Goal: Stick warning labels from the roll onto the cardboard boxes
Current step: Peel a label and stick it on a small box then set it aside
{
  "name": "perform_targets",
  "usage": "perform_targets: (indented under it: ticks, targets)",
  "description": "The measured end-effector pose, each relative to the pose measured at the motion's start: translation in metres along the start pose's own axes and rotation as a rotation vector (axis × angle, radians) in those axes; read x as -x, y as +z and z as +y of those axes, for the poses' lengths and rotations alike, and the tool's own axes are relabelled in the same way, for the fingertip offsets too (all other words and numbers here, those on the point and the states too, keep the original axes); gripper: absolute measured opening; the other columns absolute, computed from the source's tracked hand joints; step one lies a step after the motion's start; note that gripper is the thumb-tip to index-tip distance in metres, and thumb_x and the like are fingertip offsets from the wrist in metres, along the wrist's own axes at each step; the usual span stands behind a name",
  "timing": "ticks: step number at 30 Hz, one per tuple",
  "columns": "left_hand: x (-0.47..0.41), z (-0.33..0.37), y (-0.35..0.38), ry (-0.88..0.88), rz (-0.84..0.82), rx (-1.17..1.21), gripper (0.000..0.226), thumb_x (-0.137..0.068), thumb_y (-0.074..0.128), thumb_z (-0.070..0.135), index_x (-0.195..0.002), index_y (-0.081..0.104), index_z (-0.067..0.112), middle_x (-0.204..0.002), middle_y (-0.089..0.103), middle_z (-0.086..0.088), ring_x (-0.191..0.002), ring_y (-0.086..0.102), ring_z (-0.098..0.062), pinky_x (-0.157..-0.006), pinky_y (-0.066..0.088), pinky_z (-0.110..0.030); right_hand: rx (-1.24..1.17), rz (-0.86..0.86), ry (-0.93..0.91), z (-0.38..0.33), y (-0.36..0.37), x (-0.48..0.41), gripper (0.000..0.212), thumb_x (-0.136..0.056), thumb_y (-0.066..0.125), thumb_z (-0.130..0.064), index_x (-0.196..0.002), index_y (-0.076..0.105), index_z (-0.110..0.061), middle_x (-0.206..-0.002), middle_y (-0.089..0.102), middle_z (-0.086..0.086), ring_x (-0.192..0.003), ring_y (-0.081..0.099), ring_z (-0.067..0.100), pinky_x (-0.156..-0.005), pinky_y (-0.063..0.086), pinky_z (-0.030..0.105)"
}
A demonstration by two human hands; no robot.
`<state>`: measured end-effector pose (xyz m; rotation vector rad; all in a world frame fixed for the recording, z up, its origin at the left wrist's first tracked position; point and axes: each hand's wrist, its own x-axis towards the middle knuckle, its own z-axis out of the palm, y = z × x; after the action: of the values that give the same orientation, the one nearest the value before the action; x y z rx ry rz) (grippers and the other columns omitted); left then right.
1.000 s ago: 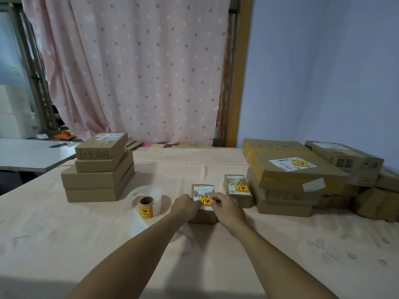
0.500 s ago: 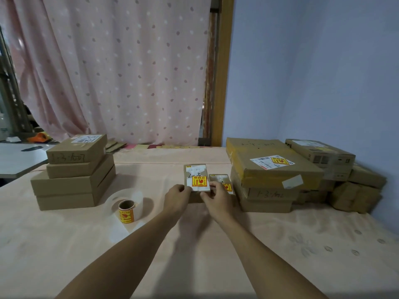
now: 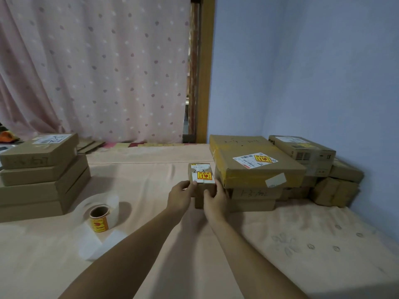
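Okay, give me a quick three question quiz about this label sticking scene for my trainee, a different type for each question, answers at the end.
1. True or false: the label roll is being lifted off the table.
2. Multiple choice: on top of the small box is: A a yellow warning label, B blue tape, C nothing.
3. Short answer: which hands grip the small box?

Key: 1 false, it stands on the table. 2 A. 3 both, the left hand and the right hand.
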<state>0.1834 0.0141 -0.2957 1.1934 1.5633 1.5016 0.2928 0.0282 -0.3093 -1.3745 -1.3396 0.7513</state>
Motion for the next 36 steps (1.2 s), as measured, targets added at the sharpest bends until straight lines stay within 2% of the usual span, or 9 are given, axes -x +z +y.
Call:
perform_targets:
  ticks: [6,16,21,26,30,34,36]
  targets:
    - [0.001,0.0,0.019,-0.008,0.014,-0.029,0.044,-0.101,0.054,0.041,-0.136,0.06,0.015,-0.126,0.067,-0.002,-0.102,0.063,-0.013,-0.07,0.046,-0.015,0.122,0.045,0.072,0.002,-0.001,0.001,0.059,-0.1,0.056,-0.033,-0.155,0.034,-0.029,-0.15,0.048,0.001,-0.134,0.052,0.026,-0.101,0.051,0.045]
    - [0.004,-0.004,0.017,-0.054,-0.015,-0.039,0.044,-0.099,0.056,0.042,-0.134,0.06,0.015,-0.126,0.067,-0.002,-0.108,0.063,-0.016,-0.094,0.053,-0.033,0.07,-0.032,0.124,0.003,-0.005,0.002,0.062,-0.097,0.057,-0.025,-0.155,0.036,-0.022,-0.147,0.054,0.007,-0.131,0.054,0.03,-0.102,0.048,0.041]
    - [0.012,0.002,0.013,-0.065,-0.021,-0.092,0.046,-0.101,0.052,0.042,-0.137,0.055,0.013,-0.131,0.062,-0.002,-0.106,0.057,-0.016,-0.086,0.045,-0.029,0.105,-0.035,0.23,0.0,-0.008,0.011,0.064,-0.097,0.06,-0.022,-0.154,0.033,-0.01,-0.144,0.055,0.015,-0.13,0.055,0.037,-0.105,0.048,0.044]
    - [0.018,0.01,-0.01,-0.06,-0.007,-0.171,0.043,-0.101,0.052,0.038,-0.135,0.057,0.012,-0.132,0.061,-0.004,-0.108,0.054,-0.017,-0.087,0.042,-0.03,0.166,-0.138,0.331,-0.009,-0.008,0.027,0.06,-0.094,0.063,-0.029,-0.144,0.044,-0.004,-0.14,0.059,0.017,-0.127,0.057,0.037,-0.103,0.049,0.039]
    - [0.025,0.02,-0.034,-0.046,0.002,-0.208,0.046,-0.101,0.052,0.04,-0.137,0.057,0.012,-0.135,0.06,-0.002,-0.116,0.055,-0.019,-0.095,0.043,-0.032,0.253,-0.297,0.306,-0.031,-0.009,0.041,0.054,-0.096,0.057,-0.036,-0.143,0.05,-0.01,-0.137,0.06,0.012,-0.125,0.057,0.033,-0.099,0.048,0.035]
    - [0.037,0.038,-0.068,0.028,-0.003,-0.284,0.043,-0.101,0.051,0.039,-0.133,0.06,0.012,-0.132,0.062,-0.001,-0.116,0.057,-0.02,-0.097,0.045,-0.033,0.284,-0.406,0.169,-0.067,0.003,0.053,0.047,-0.097,0.052,-0.034,-0.136,0.051,-0.006,-0.121,0.059,0.008,-0.107,0.057,0.027,-0.086,0.045,0.032]
    - [0.041,0.049,-0.093,0.079,0.012,-0.347,0.038,-0.102,0.051,0.037,-0.127,0.064,0.012,-0.127,0.065,-0.002,-0.112,0.058,-0.019,-0.096,0.046,-0.034,0.309,-0.441,0.069,-0.089,0.014,0.059,0.053,-0.096,0.049,-0.037,-0.141,0.049,-0.008,-0.129,0.059,0.008,-0.114,0.058,0.027,-0.09,0.047,0.034]
